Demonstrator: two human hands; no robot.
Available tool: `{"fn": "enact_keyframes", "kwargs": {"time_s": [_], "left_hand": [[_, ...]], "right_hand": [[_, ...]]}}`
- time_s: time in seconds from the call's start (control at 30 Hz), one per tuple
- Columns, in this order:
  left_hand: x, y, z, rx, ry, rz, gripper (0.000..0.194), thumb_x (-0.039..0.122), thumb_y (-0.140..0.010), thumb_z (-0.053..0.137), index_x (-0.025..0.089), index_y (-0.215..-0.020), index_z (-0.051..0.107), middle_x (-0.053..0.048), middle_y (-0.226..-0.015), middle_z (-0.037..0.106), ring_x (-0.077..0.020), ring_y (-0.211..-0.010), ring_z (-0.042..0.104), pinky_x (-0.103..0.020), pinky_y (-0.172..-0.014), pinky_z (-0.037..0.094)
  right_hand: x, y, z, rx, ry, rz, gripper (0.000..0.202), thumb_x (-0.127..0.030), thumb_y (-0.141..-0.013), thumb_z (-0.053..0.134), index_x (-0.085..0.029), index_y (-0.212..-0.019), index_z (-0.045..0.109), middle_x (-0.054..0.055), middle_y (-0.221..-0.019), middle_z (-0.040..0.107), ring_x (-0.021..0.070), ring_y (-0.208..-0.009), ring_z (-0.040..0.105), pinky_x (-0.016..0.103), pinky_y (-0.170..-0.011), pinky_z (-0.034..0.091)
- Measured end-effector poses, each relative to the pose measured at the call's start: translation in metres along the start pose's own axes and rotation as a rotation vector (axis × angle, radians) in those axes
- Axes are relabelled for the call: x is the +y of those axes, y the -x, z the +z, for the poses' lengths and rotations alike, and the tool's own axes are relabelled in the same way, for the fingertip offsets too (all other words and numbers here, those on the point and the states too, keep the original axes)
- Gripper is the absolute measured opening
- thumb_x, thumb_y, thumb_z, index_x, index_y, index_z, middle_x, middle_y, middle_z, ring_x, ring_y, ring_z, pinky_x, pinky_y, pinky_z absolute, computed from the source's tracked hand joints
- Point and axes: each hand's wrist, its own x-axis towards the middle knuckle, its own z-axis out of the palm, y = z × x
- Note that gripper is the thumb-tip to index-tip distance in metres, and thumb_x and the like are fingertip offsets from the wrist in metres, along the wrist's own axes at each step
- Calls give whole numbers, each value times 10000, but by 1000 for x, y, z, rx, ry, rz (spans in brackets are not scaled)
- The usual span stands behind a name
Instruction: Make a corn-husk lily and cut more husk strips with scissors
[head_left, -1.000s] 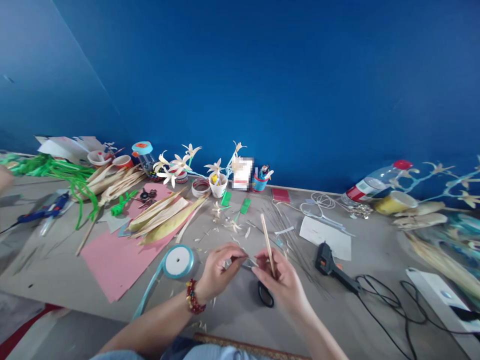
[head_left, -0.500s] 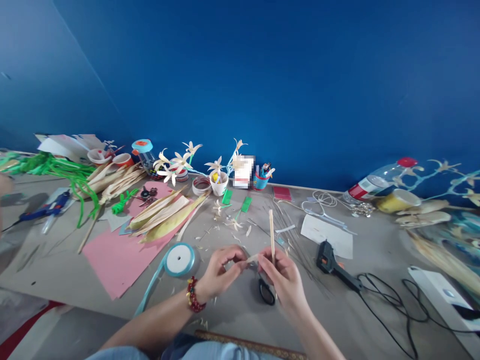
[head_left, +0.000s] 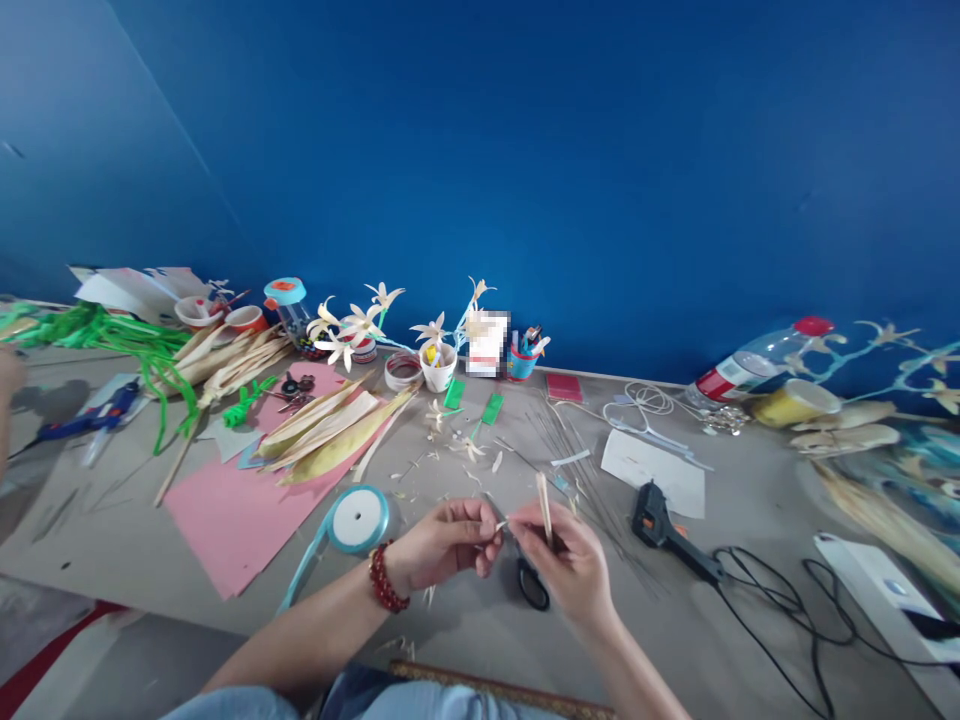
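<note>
My left hand point(head_left: 452, 540), with a red beaded bracelet point(head_left: 385, 577) on the wrist, pinches a small pale piece point(head_left: 501, 525) between thumb and forefinger. Close on its right, my right hand point(head_left: 564, 552) is closed around a pale strip point(head_left: 544, 505) that stands up between the fingers. Its fingertips are near the small piece; whether they touch it is too small to tell. Black-handled scissors point(head_left: 532, 584) lie on the table below and between the hands, partly hidden by the right hand.
A blue ribbon roll point(head_left: 358, 518) lies left, beside pink paper point(head_left: 232, 520) and dried husks point(head_left: 330, 440). A black glue gun point(head_left: 667, 530) with a looped cable is at right. Flower cups point(head_left: 438, 367) and a bottle point(head_left: 757, 365) line the wall. Another person's hand point(head_left: 7, 395) shows far left.
My left hand has turned, its fingers curling in more around the small piece. The fingertips of my two hands have drawn slightly apart, and the upright strip has shifted a little lower.
</note>
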Motion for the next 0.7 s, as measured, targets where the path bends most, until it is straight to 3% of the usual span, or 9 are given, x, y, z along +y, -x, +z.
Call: {"fn": "enact_keyframes", "kwargs": {"time_s": [0.13,0.23,0.33,0.47,0.7], "left_hand": [[0,2,4,80,-258,217,259,355,-803,753,133,-780,620,-13,-679,603,-101,-585,547,-223,-598,451],[3,5,9,152,-569,360,222,335,-886,653,132,-798,634,-18,-723,595,-112,-644,550,-228,-634,439],[6,8,12,211,-851,461,186,274,-920,592,138,-809,655,-28,-749,616,-129,-687,567,-231,-646,435],[7,8,15,241,-1035,562,133,200,-892,610,147,-788,675,-51,-782,693,-146,-729,606,-240,-690,448],[4,7,12,242,-991,469,104,192,-877,605,147,-822,681,-39,-751,668,-139,-680,602,-223,-618,441]], "right_hand": [[0,6,1,35,-170,331,327,-494,-928,562,-201,-1031,663,18,-742,619,137,-552,516,232,-480,393],[5,15,3,-48,-246,524,401,-570,-953,472,-195,-906,606,-9,-686,538,124,-542,469,216,-463,334],[7,23,4,-207,-135,489,408,-571,-951,477,-200,-798,552,-25,-653,483,127,-563,440,226,-507,332],[5,23,5,-308,78,380,444,-551,-976,424,-200,-724,525,-26,-612,457,132,-551,404,246,-520,291],[5,18,7,-334,77,423,514,-559,-995,357,-198,-651,480,-37,-555,398,121,-518,374,253,-501,249]]}}
